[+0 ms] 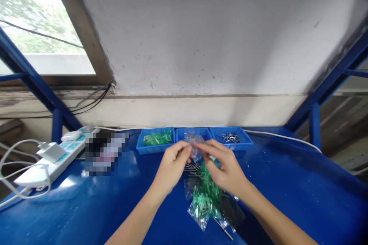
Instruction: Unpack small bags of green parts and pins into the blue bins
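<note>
Between my two hands is a small clear plastic bag, held just in front of the blue bins. My left hand pinches its left edge between thumb and fingers. On the other side, my right hand has its index finger stretched to the bag's top edge and its thumb bent below, gripping it. Under the hands lies a pile of clear bags with green plastic pieces. Several metal screws or nails stick out at its left. One loose metal pin lies at the near end.
Three blue bins stand in a row: green pieces in the left bin, clear bags in the middle bin, metal pins in the right bin. A white power strip with cables lies left on the blue table. Behind is a wall.
</note>
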The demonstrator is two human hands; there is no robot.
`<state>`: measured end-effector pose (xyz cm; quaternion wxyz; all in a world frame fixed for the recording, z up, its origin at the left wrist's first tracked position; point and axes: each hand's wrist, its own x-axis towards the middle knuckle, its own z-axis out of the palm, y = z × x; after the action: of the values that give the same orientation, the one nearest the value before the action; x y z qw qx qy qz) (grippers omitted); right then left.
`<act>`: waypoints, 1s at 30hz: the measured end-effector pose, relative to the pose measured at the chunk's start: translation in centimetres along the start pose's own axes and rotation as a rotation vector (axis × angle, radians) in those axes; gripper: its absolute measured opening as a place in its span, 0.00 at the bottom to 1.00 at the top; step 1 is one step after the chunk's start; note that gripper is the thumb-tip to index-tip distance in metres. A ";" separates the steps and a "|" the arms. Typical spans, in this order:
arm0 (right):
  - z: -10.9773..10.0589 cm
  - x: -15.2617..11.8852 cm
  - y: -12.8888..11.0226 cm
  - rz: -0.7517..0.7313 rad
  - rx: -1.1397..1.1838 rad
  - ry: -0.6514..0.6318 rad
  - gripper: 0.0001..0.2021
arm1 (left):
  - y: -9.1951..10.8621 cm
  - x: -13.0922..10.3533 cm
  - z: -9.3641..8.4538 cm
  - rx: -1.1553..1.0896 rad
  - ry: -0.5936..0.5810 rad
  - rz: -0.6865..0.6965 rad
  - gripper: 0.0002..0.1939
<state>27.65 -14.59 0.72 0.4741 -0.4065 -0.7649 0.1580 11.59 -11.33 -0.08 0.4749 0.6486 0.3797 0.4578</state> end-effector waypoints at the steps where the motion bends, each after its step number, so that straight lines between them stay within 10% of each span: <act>1: -0.7 1.4 -0.8 0.004 0.017 -0.013 0.20 | 1.0 0.8 -0.2 0.038 0.044 0.065 0.11; 7: -2.8 7.2 -3.6 0.197 0.165 0.258 0.14 | 6.3 3.2 -1.0 0.345 0.330 0.446 0.05; 13: -3.5 7.2 -2.0 0.410 0.368 0.188 0.20 | 6.5 4.0 -0.5 0.504 0.072 0.680 0.08; 24: -4.4 7.3 -0.2 0.246 0.258 0.223 0.13 | 7.6 5.0 -0.3 0.335 -0.073 0.081 0.17; 30: -3.6 7.0 0.5 0.083 0.178 0.199 0.19 | 6.6 5.9 -0.9 0.159 -0.030 -0.021 0.12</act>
<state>29.39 -9.40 6.39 0.5749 -0.4077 -0.6797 0.2033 12.81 -7.32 7.74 0.4323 0.6871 0.4143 0.4115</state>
